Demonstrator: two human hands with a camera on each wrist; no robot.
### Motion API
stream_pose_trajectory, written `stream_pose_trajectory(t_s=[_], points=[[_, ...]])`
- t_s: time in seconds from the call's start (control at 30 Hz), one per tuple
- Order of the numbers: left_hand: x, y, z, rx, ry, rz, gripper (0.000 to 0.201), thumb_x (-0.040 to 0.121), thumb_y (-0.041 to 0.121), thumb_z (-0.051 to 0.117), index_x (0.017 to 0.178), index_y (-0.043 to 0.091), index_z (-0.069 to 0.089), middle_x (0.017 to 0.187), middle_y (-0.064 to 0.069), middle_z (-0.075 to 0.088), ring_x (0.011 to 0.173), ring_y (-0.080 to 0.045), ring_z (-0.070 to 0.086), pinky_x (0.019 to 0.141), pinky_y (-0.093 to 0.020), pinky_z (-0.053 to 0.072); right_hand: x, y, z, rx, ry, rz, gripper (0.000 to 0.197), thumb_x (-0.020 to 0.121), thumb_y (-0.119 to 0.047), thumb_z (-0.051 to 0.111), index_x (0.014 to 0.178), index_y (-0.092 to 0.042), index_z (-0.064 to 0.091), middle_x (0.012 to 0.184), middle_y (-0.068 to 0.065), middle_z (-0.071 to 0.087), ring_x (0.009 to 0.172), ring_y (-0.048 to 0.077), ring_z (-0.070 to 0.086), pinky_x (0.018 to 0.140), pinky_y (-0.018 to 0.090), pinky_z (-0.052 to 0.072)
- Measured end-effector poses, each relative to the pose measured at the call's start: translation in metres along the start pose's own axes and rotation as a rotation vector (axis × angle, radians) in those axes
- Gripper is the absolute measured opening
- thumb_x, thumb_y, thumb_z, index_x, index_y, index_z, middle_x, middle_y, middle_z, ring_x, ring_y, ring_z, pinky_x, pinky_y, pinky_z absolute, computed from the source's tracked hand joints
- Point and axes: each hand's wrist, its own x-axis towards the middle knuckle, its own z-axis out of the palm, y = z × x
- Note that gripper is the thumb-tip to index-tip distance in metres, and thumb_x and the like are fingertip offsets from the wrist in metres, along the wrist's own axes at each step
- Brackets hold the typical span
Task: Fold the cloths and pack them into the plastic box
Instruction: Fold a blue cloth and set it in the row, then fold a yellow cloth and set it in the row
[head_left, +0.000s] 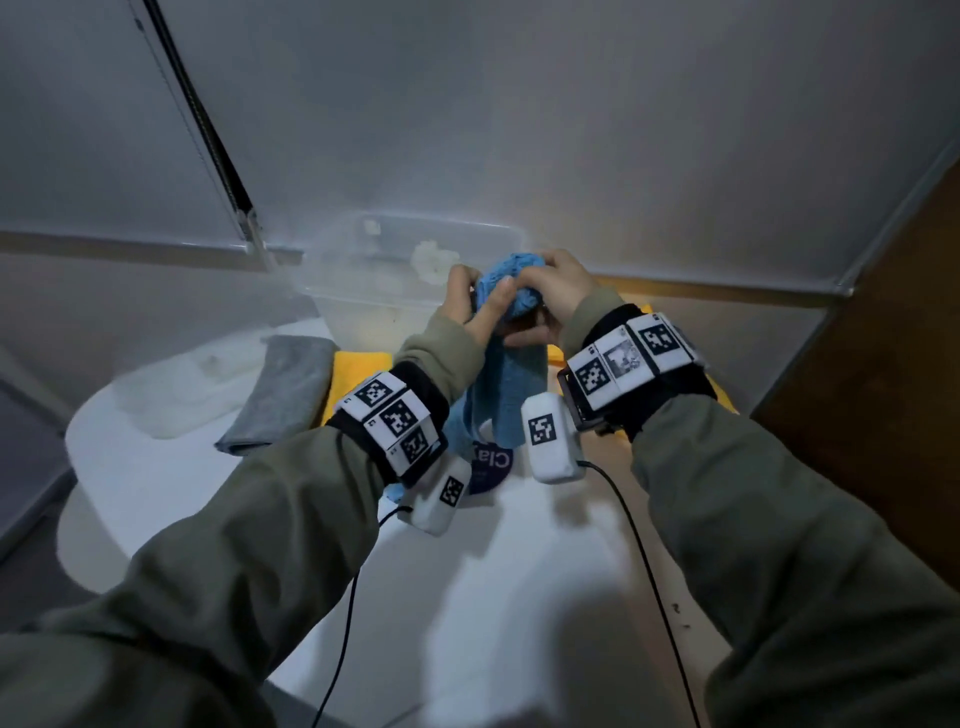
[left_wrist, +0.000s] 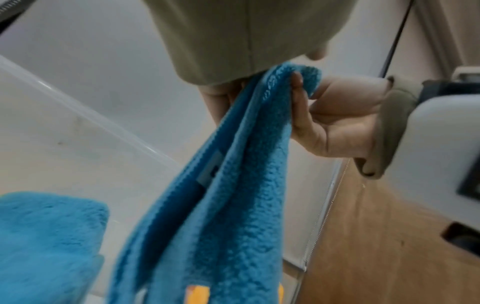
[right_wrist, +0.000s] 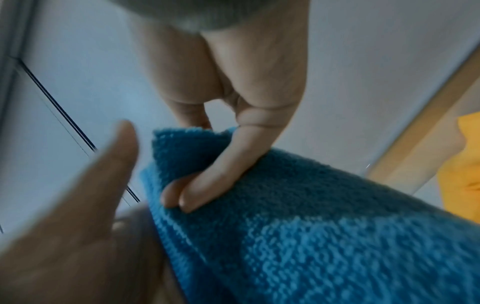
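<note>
The blue cloth (head_left: 511, 332) hangs bunched above the surface (head_left: 498, 582), its top pinched by the curled fingers of the left hand (head_left: 470, 306) and right hand (head_left: 558, 291). The box (head_left: 363, 270) stands just beyond at 12 o'clock, a grey cloth (head_left: 283, 395) lies at 9 o'clock, and under the hanging cloth a dark label (head_left: 491, 465) reads "Cla" upside down.

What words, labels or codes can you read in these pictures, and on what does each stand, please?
"Cla": white letters on a dark blue round thing on the table, seen upside down; the rest is hidden by the blue cloth.
Square black-and-white code markers on the wrist bands: patterns, no words.
Small tag on the blue cloth: too blurred to read.
</note>
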Motion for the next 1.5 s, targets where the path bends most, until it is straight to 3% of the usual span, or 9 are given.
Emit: stream_pose_trajectory(t_s=[0.17,0.3,0.5,0.7,0.83,1.03,1.23,1.37,1.5], points=[[0.007,-0.010,-0.047,-0.311,0.005,0.026,0.042,0.069,0.006,0.069,0.089,0.020,0.034,0.090,0.002,0.056,0.073,0.004,0.061,0.067,-0.012,0.051,-0.002,-0.003,0.026,0.072,-0.082,-0.093,0.033,0.095,-0.010,0.043,0.125,-0.021,0.039,0.078,0.009,0.059,0.052,0.019,0.061,0.047,0.027,0.052],[0.019,-0.008,-0.083,-0.480,0.067,-0.003,0.030,0.068,0.010,0.059,0.091,0.020,0.043,0.089,0.000,0.058,0.067,0.003,0.064,0.066,-0.017,0.054,0.009,0.011,0.042,-0.155,0.108,-0.338,0.061,0.082,-0.011,0.068,0.136,-0.016,0.038,0.092,-0.001,0.053,0.082,0.010,0.056,0.074,0.023,0.048],[0.040,-0.012,-0.109,-0.612,0.064,-0.038,0.036,0.075,0.014,0.055,0.108,0.009,0.042,0.093,-0.006,0.056,0.078,-0.014,0.061,0.069,-0.026,0.056,0.015,0.046,0.063,-0.052,-0.293,-0.162,0.053,0.062,-0.009,0.071,0.112,-0.007,0.056,0.101,0.005,0.067,0.086,0.015,0.067,0.079,0.031,0.057],[0.027,-0.043,-0.109,-0.269,-0.025,-0.517,0.051,0.087,0.032,0.060,0.127,0.021,0.030,0.111,-0.009,0.053,0.079,-0.020,0.059,0.068,-0.039,0.054,0.034,0.087,0.063,0.014,-0.205,-0.042,0.034,0.076,0.004,0.069,0.106,-0.008,0.058,0.100,0.007,0.067,0.089,0.021,0.065,0.079,0.034,0.056],[0.006,-0.083,-0.103,-0.191,-0.220,-0.745,0.089,0.081,0.008,0.068,0.145,0.029,0.009,0.129,-0.017,0.048,0.108,-0.036,0.053,0.084,-0.052,0.046,0.043,0.124,0.065,-0.080,-0.128,0.115,0.033,0.079,-0.002,0.069,0.110,-0.006,0.058,0.104,0.009,0.065,0.092,0.023,0.064,0.077,0.033,0.057],[0.008,-0.126,-0.097,0.057,-0.321,-0.710,0.087,0.082,0.002,0.065,0.145,0.033,0.013,0.134,-0.025,0.046,0.116,-0.041,0.052,0.091,-0.055,0.047,0.059,0.155,0.068,-0.483,0.185,0.308,0.064,0.087,-0.043,0.059,0.138,-0.012,0.033,0.131,0.012,0.053,0.116,0.032,0.054,0.100,0.041,0.044],[0.008,-0.130,-0.080,0.934,-0.484,-0.383,0.087,0.082,0.030,0.066,0.146,0.035,0.007,0.153,-0.008,-0.002,0.140,-0.031,0.015,0.112,-0.043,0.029,0.063,0.158,0.073,-0.828,0.269,0.199,0.058,0.086,-0.029,0.062,0.134,-0.017,0.031,0.133,0.013,0.040,0.118,0.035,0.048,0.097,0.041,0.041],[0.014,-0.130,-0.078,1.125,-0.962,-0.193,0.095,0.079,0.062,0.054,0.147,0.031,-0.004,0.156,0.002,-0.015,0.145,-0.024,-0.010,0.115,-0.058,0.008,0.065,0.162,0.071,-0.986,0.115,0.163,0.030,0.093,-0.025,0.051,0.120,-0.015,0.044,0.129,0.014,0.039,0.113,0.033,0.050,0.096,0.038,0.039],[0.014,-0.140,-0.076,1.188,-1.046,-0.297,0.115,0.065,0.078,0.054,0.145,0.032,-0.014,0.154,0.004,-0.024,0.145,-0.025,-0.014,0.111,-0.065,0.006,0.065,0.164,0.059,-0.952,0.016,0.203,0.040,0.096,-0.030,0.047,0.134,-0.019,0.046,0.137,0.013,0.039,0.122,0.030,0.047,0.103,0.034,0.036]])
